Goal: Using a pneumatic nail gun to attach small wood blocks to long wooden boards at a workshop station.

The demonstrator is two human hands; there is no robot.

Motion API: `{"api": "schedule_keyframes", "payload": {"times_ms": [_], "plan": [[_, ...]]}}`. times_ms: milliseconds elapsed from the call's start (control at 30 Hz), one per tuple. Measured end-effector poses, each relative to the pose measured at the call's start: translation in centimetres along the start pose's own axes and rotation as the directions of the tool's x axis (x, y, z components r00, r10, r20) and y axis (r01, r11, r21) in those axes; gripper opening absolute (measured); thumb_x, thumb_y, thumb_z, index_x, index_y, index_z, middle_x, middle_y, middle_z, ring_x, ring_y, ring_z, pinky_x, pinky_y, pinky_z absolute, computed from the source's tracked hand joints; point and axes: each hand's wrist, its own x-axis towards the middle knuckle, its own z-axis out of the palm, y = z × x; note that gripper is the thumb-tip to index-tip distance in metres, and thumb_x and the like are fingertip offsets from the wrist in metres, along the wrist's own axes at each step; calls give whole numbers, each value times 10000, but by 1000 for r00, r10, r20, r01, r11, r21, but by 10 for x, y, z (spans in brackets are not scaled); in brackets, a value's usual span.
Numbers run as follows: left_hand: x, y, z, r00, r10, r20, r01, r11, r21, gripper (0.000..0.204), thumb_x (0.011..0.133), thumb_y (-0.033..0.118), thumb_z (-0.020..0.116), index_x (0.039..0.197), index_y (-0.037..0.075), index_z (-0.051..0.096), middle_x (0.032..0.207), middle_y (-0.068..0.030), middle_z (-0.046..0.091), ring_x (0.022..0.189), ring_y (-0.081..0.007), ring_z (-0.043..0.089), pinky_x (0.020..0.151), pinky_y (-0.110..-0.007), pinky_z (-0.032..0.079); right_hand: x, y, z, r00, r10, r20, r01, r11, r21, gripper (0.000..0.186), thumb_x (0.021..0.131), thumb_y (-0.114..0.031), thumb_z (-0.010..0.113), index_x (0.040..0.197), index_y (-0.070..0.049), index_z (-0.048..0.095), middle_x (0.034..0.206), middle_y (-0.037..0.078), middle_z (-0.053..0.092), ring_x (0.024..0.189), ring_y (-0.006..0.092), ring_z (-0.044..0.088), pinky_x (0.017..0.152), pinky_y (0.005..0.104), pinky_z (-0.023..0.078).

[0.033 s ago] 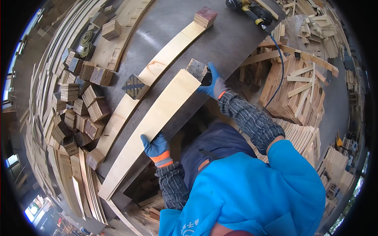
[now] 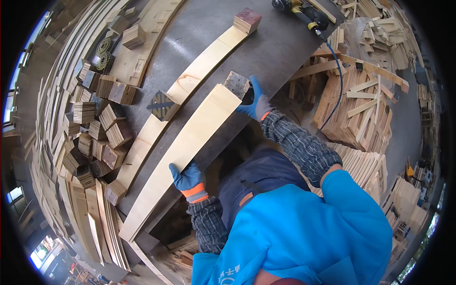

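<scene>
A long pale wooden board [image 2: 190, 142], slightly curved in this view, lies slantwise near the worktable's close edge. My left hand [image 2: 188, 181] is closed on its near edge, thumb on top and fingers mostly hidden beneath. A grey-topped wood block [image 2: 236, 84] sits against the board's far end. Around the block's right side curves my right hand [image 2: 256, 102], its thumb on the near side and a finger on the far side. Both hands wear blue gloves with orange cuffs. Beyond lies a second pale strip [image 2: 199, 66], with a dark printed block [image 2: 162, 105] at its middle.
A reddish block [image 2: 248, 21] stands at the second strip's far end. Many plywood blocks [image 2: 114, 116] are heaped on the left of the dark tabletop [image 2: 275, 52]. A yellow-black power tool [image 2: 311, 19] with a blue hose [image 2: 341, 80] lies far right. Stacked timber [image 2: 356, 109] stands right.
My right hand and the board's far end have shifted very slightly to the left. Otherwise the scene looks the same.
</scene>
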Motion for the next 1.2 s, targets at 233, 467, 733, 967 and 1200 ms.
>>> {"api": "schedule_keyframes", "payload": {"times_ms": [233,467,733,967,1200], "plan": [[-4,2,11,991,134,28,-135,989,52,359,1073,217,716,1355,-4,696,1420,-167,721,1318,-324,676,1177,-515,523,18,15,10,979,-137,-153,129,990,-61,1204,660,-360,1062,1599,-49,377,1522,265,509,1383,412,555,1171,519,486],[8,-29,6,995,89,-53,-87,995,44,368,1066,196,725,1360,-22,686,1422,-181,716,1317,-331,676,1183,-529,522,-26,-19,9,975,208,74,-218,958,186,1311,737,-257,1015,1725,-79,173,1435,242,528,1069,324,657,968,459,589],[20,-60,-2,994,75,-75,-73,997,31,344,1066,178,721,1343,-24,697,1416,-189,720,1307,-340,684,1172,-530,530,-8,10,-23,989,55,140,-84,975,207,1218,803,-147,935,1735,-81,154,1488,286,577,1238,404,668,1051,469,573],[24,-86,-11,990,50,-134,-43,998,56,369,1060,218,736,1347,-9,692,1397,-185,727,1299,-347,686,1162,-557,527,-1,16,-41,985,-45,169,32,996,80,1073,842,-192,910,1706,-110,279,1575,296,517,1413,484,555,1176,516,492],[-49,-70,72,867,3,-498,458,389,799,388,1017,155,787,1370,26,691,1258,-159,760,1219,-375,700,1094,-500,554,39,0,-114,844,-449,293,493,865,-92,923,888,-292,874,1664,-126,401,1628,194,485,1436,429,524,1194,524,463]]}}
